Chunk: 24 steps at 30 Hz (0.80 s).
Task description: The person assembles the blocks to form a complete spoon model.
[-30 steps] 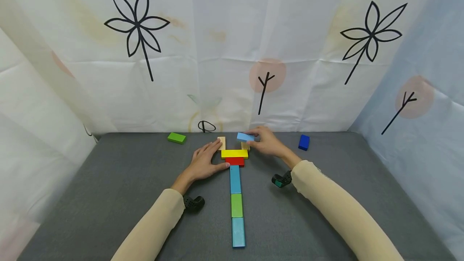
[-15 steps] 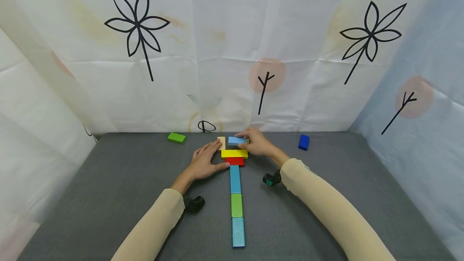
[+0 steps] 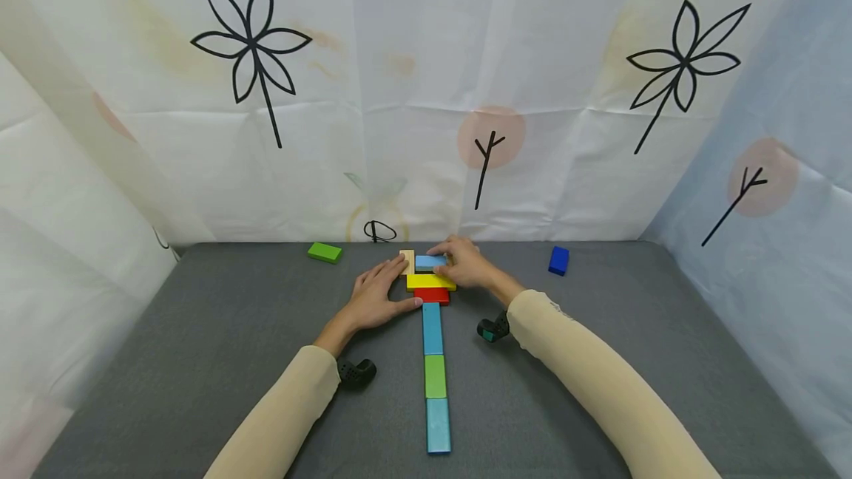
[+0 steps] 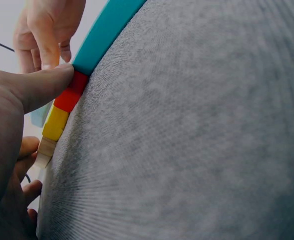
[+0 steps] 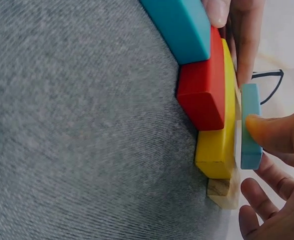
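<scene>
On the grey mat (image 3: 200, 331), a flat line of blocks runs away from the person: teal, green, teal (image 3: 432, 328), then a red block (image 3: 431, 295) and a yellow block (image 3: 430, 281) laid crosswise, with wooden blocks (image 3: 407, 260) behind. Both arms stretch forward in cream sleeves. Her left hand (image 3: 373, 298) lies flat, fingers relaxed, thumb pressing the red block's end. Her right hand (image 3: 466, 266) pinches a light blue block (image 3: 430, 262), held just behind the yellow one.
</scene>
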### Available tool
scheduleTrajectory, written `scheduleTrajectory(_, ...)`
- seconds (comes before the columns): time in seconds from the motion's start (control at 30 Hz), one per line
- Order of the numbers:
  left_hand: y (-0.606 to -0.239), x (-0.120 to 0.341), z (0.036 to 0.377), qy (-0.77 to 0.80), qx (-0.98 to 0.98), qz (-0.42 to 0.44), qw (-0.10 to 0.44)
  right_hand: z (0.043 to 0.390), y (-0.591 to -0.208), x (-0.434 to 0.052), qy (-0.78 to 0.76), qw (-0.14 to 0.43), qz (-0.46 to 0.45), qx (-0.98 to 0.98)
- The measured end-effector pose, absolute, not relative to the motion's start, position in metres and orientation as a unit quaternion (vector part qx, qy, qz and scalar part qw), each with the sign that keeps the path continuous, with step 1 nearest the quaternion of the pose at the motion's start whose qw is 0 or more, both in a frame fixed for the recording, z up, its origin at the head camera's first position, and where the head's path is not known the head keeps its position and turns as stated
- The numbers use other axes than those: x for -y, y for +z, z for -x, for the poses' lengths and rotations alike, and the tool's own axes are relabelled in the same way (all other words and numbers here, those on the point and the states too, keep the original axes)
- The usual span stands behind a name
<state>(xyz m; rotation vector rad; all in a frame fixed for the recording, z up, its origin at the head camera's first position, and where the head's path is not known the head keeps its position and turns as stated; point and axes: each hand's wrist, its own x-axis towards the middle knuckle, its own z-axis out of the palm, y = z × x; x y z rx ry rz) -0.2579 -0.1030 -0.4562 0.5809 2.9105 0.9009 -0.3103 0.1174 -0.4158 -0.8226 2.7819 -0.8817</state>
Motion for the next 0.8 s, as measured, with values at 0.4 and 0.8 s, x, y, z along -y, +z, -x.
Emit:
scheduleTrajectory(0.4, -0.4548, 0.1026, 0.257, 0.292, -0.938, -0.185, 0.021, 0.3081, -0.4185, -0.1162, -0.286, 0.059, 0.264, -0.919)
scheduleTrajectory(0.8, -0.4546, 0.1014, 0.2565, 0.293, -0.938, -0.184, 0.022, 0.3088, -0.4214, -0.1174, -0.293, 0.051, 0.266, -0.917)
